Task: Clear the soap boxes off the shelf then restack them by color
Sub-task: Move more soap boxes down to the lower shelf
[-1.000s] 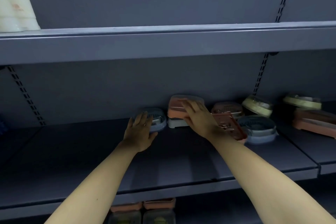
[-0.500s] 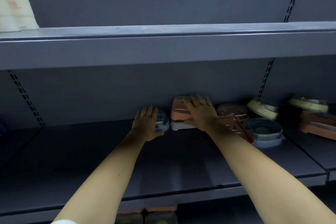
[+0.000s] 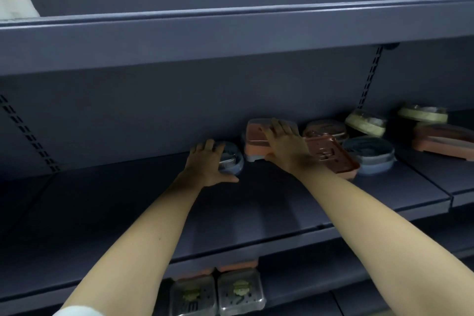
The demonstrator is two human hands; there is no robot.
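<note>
Soap boxes lie along the back of the dark grey shelf (image 3: 256, 202). My left hand (image 3: 209, 161) lies over a round blue soap box (image 3: 233, 161), fingers on its top and thumb stretched along its front. My right hand (image 3: 284, 146) grips an orange rectangular soap box (image 3: 256, 136) that sits on a pale grey base (image 3: 252, 158), with the fingers across its lid and the thumb at its front edge. Just right of that wrist, a pink slotted tray (image 3: 333, 155) leans tilted.
Further right are a round pink box (image 3: 325, 127), a round blue box (image 3: 369, 155), two yellow round boxes (image 3: 365, 122) (image 3: 423, 113) and a long pink box (image 3: 443, 141). The upper shelf (image 3: 230, 31) overhangs closely. Clear-lidded boxes (image 3: 241, 290) stand on the shelf below.
Both hands have reached slightly deeper: the left slid further onto the blue box, and the right hand's fingers spread further across the orange box. The boxes have not visibly moved.
</note>
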